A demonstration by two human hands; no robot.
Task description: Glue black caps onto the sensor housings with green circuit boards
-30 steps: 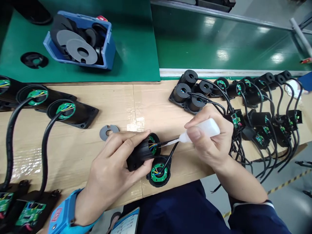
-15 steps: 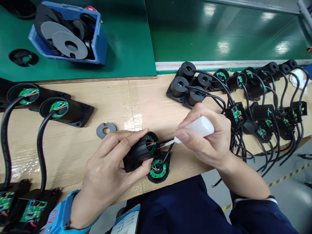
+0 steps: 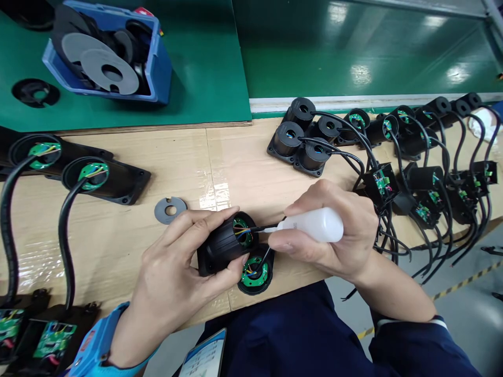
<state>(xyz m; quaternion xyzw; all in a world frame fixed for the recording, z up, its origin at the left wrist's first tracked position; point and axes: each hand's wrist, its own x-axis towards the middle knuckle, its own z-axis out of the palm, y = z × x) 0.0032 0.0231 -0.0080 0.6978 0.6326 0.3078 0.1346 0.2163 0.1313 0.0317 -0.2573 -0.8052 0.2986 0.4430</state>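
Bench top (image 3: 259,162) was tan board w/ strips of clear tape; green mat (image 3: 208,94) at its far side bore a blue bin (image 3: 162,78) of blk & grey discs, approx. 11 o'clock from the held housing (all clock refs from there).

Held housing (image 3: 220,243) sat front-centre, just over the bench's near edge area. Long axis ran approx. 8–2 o'clock: square base at 8, open mouth at 2, showing green PCB & coloured wires (image 3: 242,231). L hand (image 3: 176,256) pinched its barrel, fingers along the top, thumb below.

White bottle (image 3: 320,224) was at approx. 3 o'clock, lying almost level, long axis approx. 9–3, nozzle to 9, at the mouth; couldn't tell if tip touched wires. R hand (image 3: 341,235) pinched it btwn thumb & fingers.

2nd housing (image 3: 255,275), btwn 4 & 5 o'clock, had its mouth up. Grey washer (image 3: 170,210) lay nearby at 10; four-barrel cluster (image 3: 296,139) stood at 1.
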